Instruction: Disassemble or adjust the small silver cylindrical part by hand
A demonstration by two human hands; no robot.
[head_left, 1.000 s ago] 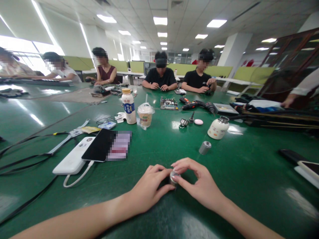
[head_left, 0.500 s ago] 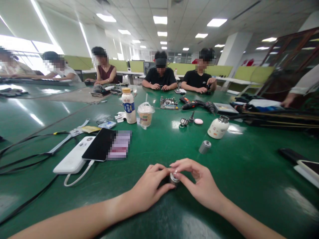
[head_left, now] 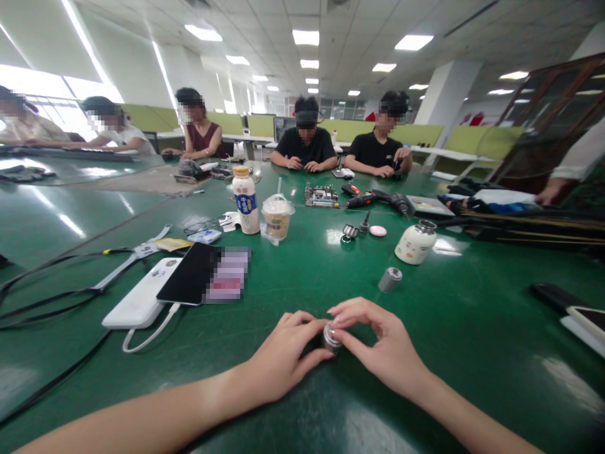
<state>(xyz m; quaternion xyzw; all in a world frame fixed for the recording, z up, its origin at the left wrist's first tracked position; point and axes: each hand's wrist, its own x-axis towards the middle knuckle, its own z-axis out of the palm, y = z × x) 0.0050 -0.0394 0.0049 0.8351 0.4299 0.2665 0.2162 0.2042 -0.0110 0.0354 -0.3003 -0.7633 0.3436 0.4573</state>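
Observation:
A small silvery metal cylinder [head_left: 331, 340] stands on the green table, near the front. My left hand [head_left: 288, 353] grips its side between thumb and index finger. The fingertips of my right hand [head_left: 378, 337] pinch at its top from the right; whether a small part sits between them is too small to tell. Behind my right hand stands a second grey metal cylinder [head_left: 390, 280], touched by neither hand.
On the left lie a white power bank [head_left: 142, 299], a black phone [head_left: 189, 274] and cables. Farther back stand a bottle [head_left: 246, 202], a plastic cup [head_left: 276, 219] and a cream jar [head_left: 416, 243], with a circuit board [head_left: 322, 195] and a power drill [head_left: 390, 202]. Several people sit beyond.
My right hand's fingertips have lifted and shifted slightly at the cylinder's top, so more of its upper rim shows. My left hand keeps its grip.

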